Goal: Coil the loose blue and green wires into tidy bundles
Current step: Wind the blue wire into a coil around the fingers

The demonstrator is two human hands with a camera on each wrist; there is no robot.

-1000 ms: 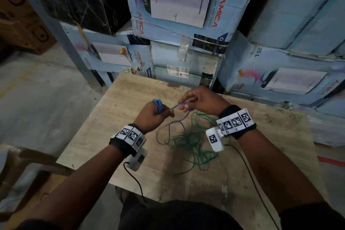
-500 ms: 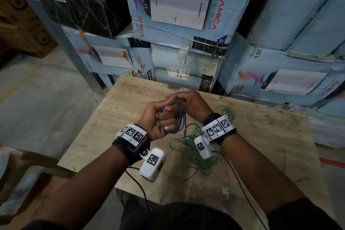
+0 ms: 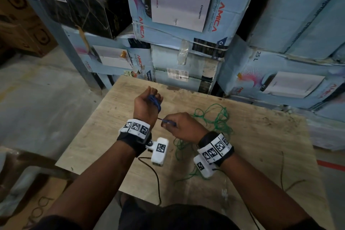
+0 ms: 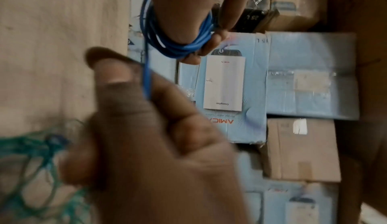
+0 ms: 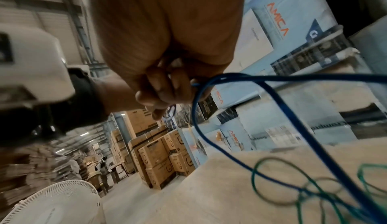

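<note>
The blue wire [image 3: 156, 101] is wound in several loops round the fingers of my left hand [image 3: 144, 103], which is raised over the far part of the wooden table [image 3: 261, 147]. In the left wrist view the coil [image 4: 178, 48] circles those fingers, whose tips curl over it. A short taut strand [image 4: 147, 81] runs back to my right hand [image 3: 179, 126], which pinches it between thumb and fingers. A slack blue loop [image 5: 272, 111] trails from that hand to the table. The green wire [image 3: 214, 119] lies in a loose tangle on the table, partly under my right wrist.
Stacked blue cartons [image 3: 177, 9] stand right behind the table's far edge. Bare concrete floor [image 3: 37, 99] lies to the left, with a white fan [image 5: 52, 202] and brown boxes [image 5: 159, 159] farther off. Black camera cables hang from both wrists over the near table edge.
My hands were pressed together; now the left has moved forward and away, and the right has drawn back toward me, pulling the blue strand taut. The loose blue loops have left the table.
</note>
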